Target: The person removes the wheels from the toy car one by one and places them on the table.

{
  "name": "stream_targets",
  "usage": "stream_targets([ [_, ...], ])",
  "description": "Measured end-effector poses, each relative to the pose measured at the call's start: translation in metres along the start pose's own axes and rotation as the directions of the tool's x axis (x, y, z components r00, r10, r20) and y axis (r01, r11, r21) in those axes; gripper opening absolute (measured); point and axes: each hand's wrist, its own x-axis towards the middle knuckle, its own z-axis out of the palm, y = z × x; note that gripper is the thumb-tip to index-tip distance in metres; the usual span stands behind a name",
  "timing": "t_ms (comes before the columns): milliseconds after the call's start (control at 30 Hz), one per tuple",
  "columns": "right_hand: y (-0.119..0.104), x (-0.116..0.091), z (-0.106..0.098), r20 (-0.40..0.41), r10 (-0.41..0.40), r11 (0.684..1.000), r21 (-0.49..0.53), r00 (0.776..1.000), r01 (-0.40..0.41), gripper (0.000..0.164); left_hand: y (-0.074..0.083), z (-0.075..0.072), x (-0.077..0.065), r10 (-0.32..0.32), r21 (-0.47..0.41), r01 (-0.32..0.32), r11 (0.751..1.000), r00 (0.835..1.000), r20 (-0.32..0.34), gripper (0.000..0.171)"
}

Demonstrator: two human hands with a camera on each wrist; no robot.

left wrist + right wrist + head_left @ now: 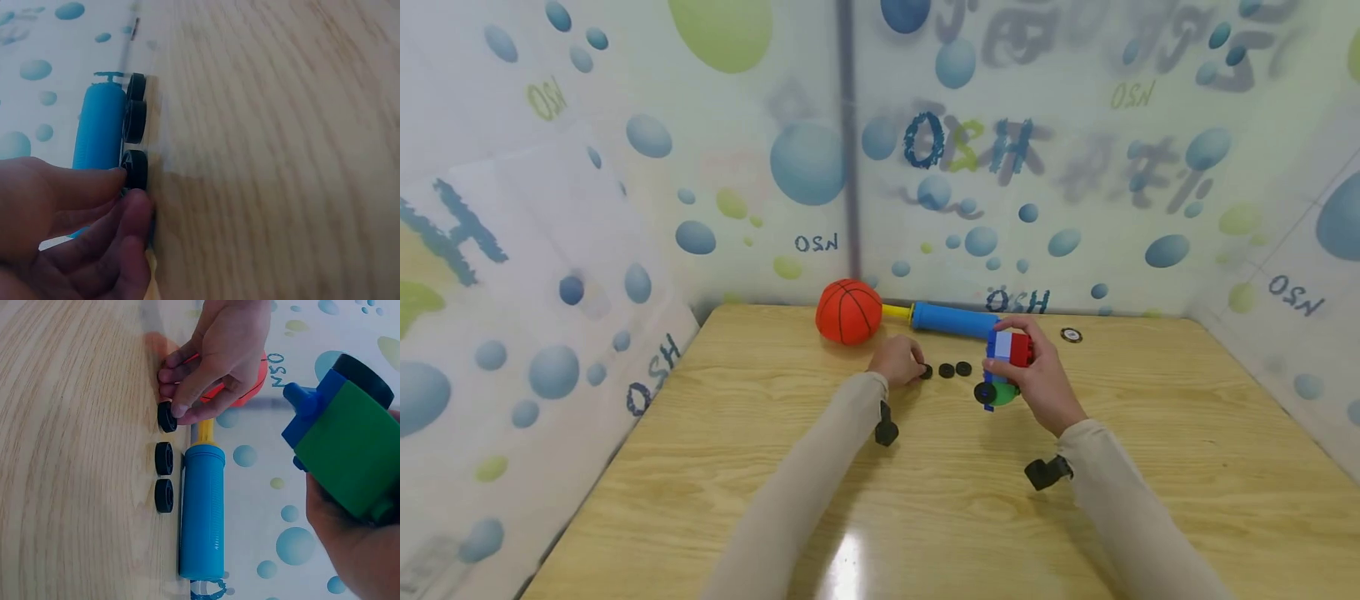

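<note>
At the middle of the table in the head view, my left hand (897,361) pinches a small black toy wheel (165,417) by its edge, with thumb and finger. Two more black wheels (947,371) (964,368) lie in a row to its right. My right hand (1047,383) grips a toy block vehicle (1002,350) in blue, white, red and green, raised above the table. One black wheel (365,380) sits on the vehicle's blue base, and a bare blue peg (302,400) sticks out beside it in the right wrist view. The palm side hides part of the vehicle.
Behind the hands, a red basketball-patterned ball (848,312) and a blue pump with a yellow rod (955,320) lie along the back edge. A round chip-like disc (1071,335) lies at the back right. Patterned sheets (760,208) wall the wooden table (737,467) on three sides.
</note>
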Motion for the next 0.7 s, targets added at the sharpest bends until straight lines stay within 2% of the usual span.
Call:
stream_targets([
  [100, 0.0, 0.001, 0.003, 0.008, 0.011, 1.0, 0.013, 1.0, -0.011, 0.049, -0.001, 0.001, 0.003, -0.001, 0.041, 0.002, 0.999, 1.0, -0.008, 0.01],
  [367, 0.005, 0.006, 0.013, 0.029, 0.036, 0.999, 0.032, 0.999, -0.037, 0.056, -0.001, 0.004, 0.005, 0.018, -0.002, -0.018, 1.0, 1.0, -0.005, 0.01],
  [500, 0.007, 0.006, 0.016, 0.034, 0.03, 0.999, 0.024, 0.999, -0.03, 0.055, -0.002, 0.001, 0.001, 0.041, -0.011, -0.041, 0.999, 0.999, 0.011, 0.01],
  [600, 0.008, 0.006, 0.017, 0.039, 0.031, 0.999, 0.034, 0.999, -0.032, 0.056, -0.001, -0.009, -0.008, 0.084, -0.09, -0.079, 0.993, 0.995, 0.047, 0.016],
  [667, 0.007, 0.007, 0.019, 0.041, 0.033, 0.998, 0.044, 0.999, -0.035, 0.056, 0.001, -0.018, -0.017, 0.155, -0.165, -0.14, 0.976, 0.985, 0.079, 0.019],
  [700, 0.007, 0.008, 0.019, 0.043, 0.033, 0.998, 0.053, 0.999, -0.036, 0.057, 0.002, -0.022, -0.023, 0.204, -0.214, -0.179, 0.96, 0.974, 0.1, 0.02],
])
